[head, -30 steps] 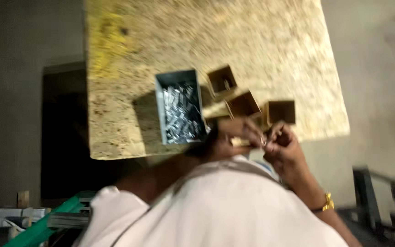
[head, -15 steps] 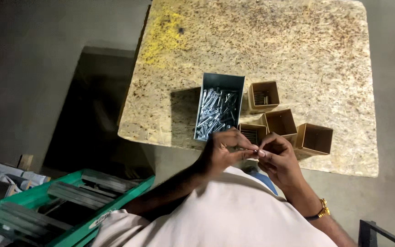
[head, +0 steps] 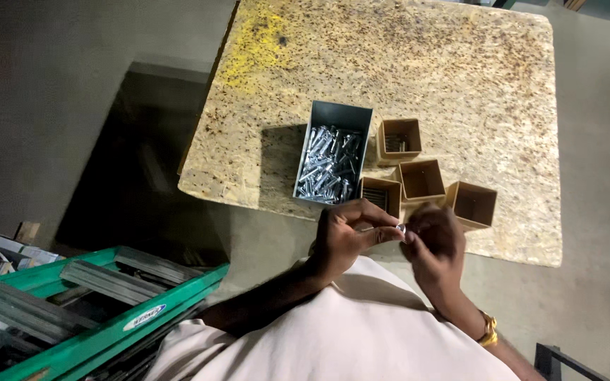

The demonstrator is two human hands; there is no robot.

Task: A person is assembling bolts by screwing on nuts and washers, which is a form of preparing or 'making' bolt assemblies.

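Note:
My left hand [head: 347, 236] and my right hand [head: 435, 247] meet in front of my chest, fingertips pinched together on a small silver bolt [head: 398, 228]. Just beyond them, on a chipboard table [head: 418, 77], stands a dark metal bin [head: 333, 152] full of shiny bolts. Beside it sit several small brown cardboard boxes: one [head: 399, 139] holds a few dark parts, one [head: 422, 180] looks empty, one [head: 473, 204] is nearest my right hand, and one [head: 381, 194] lies partly behind my left fingers.
A green ladder [head: 86, 303] lies at the lower left on the grey concrete floor [head: 58, 106]. A dark metal frame [head: 566, 363] shows at the lower right corner. The table casts a dark shadow to its left.
The view has shifted, so the table sits higher and further right in the picture. My hands stay together on the small bolt, now a little lower below the table's near edge.

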